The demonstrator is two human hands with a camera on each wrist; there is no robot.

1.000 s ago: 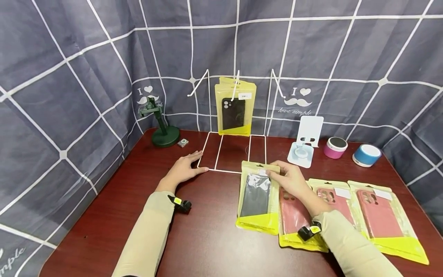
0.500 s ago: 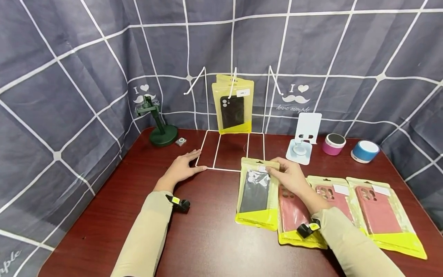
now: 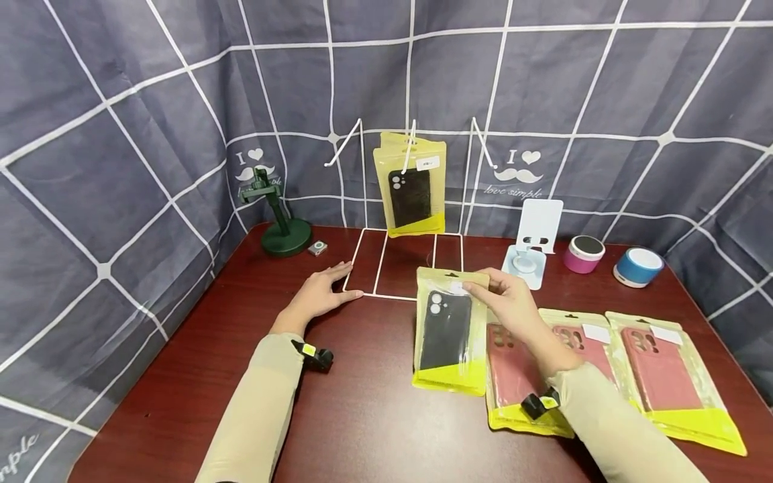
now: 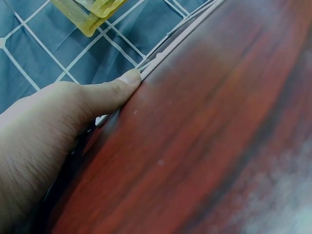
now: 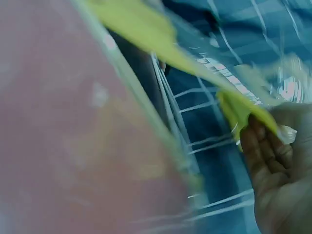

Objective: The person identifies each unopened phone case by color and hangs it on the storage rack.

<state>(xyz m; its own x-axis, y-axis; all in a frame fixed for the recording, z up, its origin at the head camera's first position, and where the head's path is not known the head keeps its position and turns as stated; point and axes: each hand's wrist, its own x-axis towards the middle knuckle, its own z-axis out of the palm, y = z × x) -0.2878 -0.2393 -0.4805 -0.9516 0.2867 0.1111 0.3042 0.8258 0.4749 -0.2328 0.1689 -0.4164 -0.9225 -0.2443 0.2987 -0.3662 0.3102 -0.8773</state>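
My right hand (image 3: 510, 302) pinches the upper right edge of a yellow-and-clear packaged black phone case (image 3: 447, 329), its top raised toward me. In the right wrist view, the fingers (image 5: 256, 146) curl against the yellow packaging (image 5: 141, 29). My left hand (image 3: 317, 295) lies with fairly straight fingers at the left front corner of a white wire display rack (image 3: 395, 297). In the left wrist view, its thumb (image 4: 109, 95) touches the rack's wire. From the rack's middle hook hang packaged black phone cases (image 3: 410, 194), one behind another.
Packaged pink phone cases (image 3: 664, 369) lie side by side at the right, partly under my right forearm. Behind them stand a white phone stand (image 3: 539, 225), a pink speaker (image 3: 584, 256) and a blue one (image 3: 637, 268). A green stand (image 3: 285, 235) and small clip player (image 3: 317, 248) sit back left.
My right hand has lifted the packaged black case slightly off the table, tilting its face more toward me. The hanging packages have swung a little to the right. My left hand stays put.
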